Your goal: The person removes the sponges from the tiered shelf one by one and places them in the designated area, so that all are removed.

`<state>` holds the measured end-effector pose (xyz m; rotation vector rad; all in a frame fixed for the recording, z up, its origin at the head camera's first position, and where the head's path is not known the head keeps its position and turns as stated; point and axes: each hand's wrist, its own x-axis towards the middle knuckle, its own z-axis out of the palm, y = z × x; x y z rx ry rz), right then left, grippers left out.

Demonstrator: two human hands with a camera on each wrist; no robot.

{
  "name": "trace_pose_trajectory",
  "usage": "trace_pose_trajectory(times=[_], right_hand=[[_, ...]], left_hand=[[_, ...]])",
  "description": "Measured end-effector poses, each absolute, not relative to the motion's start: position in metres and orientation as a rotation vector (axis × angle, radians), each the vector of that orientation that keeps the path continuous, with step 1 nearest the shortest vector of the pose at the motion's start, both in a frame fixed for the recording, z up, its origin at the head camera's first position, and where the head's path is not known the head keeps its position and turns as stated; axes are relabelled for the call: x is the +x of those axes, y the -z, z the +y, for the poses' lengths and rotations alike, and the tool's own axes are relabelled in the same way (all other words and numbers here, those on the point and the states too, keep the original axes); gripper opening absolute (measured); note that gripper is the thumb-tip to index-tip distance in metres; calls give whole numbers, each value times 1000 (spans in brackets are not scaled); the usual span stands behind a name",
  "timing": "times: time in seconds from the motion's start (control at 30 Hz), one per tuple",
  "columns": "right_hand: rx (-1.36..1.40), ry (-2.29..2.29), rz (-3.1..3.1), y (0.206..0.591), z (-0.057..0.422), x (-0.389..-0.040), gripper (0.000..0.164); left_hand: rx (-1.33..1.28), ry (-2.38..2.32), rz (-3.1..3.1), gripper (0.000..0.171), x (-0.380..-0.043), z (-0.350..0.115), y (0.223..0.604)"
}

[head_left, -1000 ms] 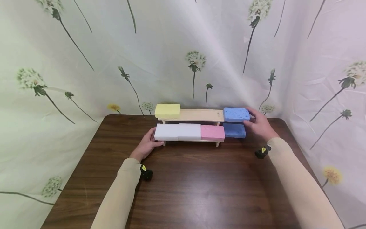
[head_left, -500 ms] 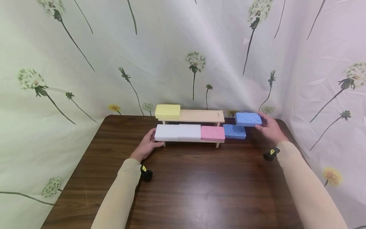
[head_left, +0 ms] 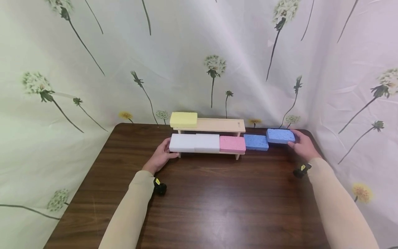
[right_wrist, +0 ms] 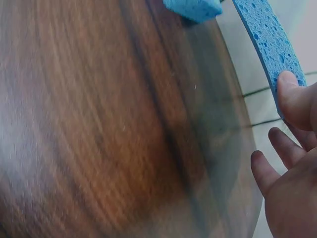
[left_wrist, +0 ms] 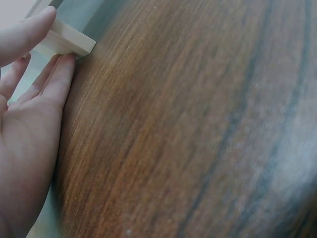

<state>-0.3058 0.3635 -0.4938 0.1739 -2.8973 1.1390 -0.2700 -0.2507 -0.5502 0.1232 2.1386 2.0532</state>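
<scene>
A two-tier wooden rack [head_left: 220, 124] stands at the back of the table. My left hand [head_left: 160, 157] grips its left end, thumb in front; in the left wrist view the fingers [left_wrist: 62, 79] lie by a wooden leg [left_wrist: 72, 39]. Two white sponges [head_left: 182, 142] and a pink sponge [head_left: 232, 143] fill the lower tier. A yellow sponge [head_left: 183, 119] sits at the upper tier's left. One blue sponge [head_left: 256, 142] lies right of the rack. My right hand [head_left: 303, 145] pinches another blue sponge [head_left: 280, 136] by its right end, above the table in the right wrist view.
The dark wood-grain table [head_left: 205, 200] extends in front of the rack. A hanging cloth [head_left: 186, 69] printed with dandelions stands close behind the table and along its right side.
My right hand has carried the blue sponge rightward and down, from beside the upper tier to the right of the other blue sponge. My left hand stays at the rack's left end.
</scene>
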Motion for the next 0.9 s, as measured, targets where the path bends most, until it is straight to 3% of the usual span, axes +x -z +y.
trace_pose_trajectory(times=[0.3,0.9], right_hand=[[88,-1126,-3002,505,377,-302,66],[208,-1022,-3084,514,380,-303,71]], left_hand=[[126,-2041,2150,89,-270,-251,550],[116,-2028,2169,91,-269,-252,550]])
